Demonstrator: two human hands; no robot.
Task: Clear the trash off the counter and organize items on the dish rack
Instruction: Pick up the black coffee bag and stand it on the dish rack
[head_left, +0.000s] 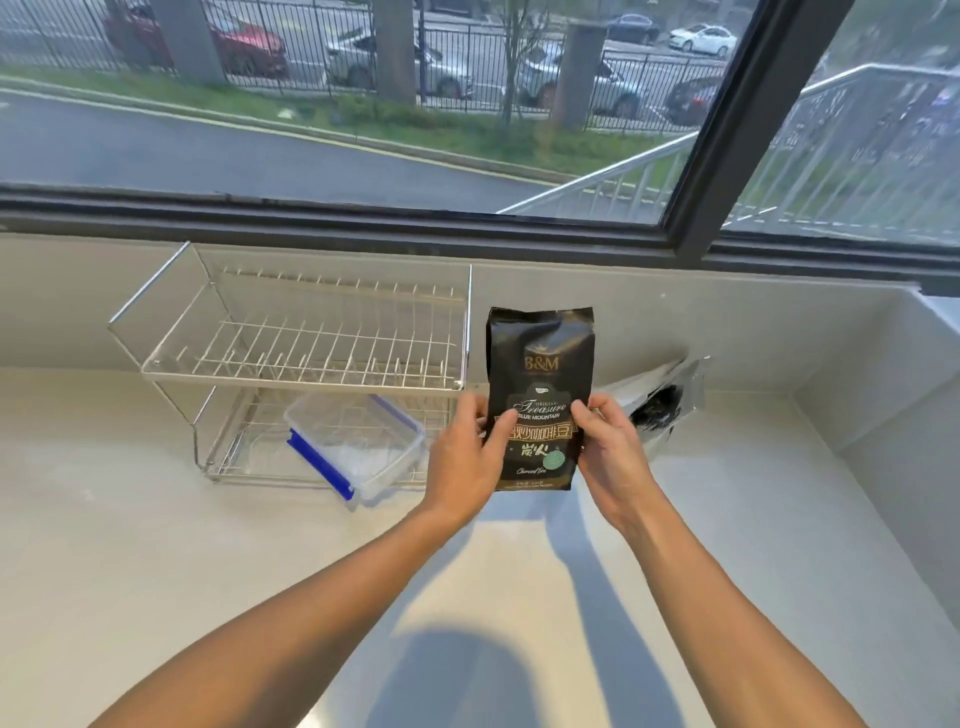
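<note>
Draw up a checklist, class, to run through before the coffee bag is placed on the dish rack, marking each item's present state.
1. Coffee bag held by both hands, left hand and right hand: ok.
2. Bag upright: ok.
3. Bag sealed: cannot tell.
4. Dish rack upper tier free: ok.
5. Lower tier free: not ok, clear container there.
6. Counter trash gone: not ok, torn wrapper remains.

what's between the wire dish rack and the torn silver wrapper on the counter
In the head view, the black coffee bag stands between the wire dish rack and the torn silver wrapper, held by both hands.
</note>
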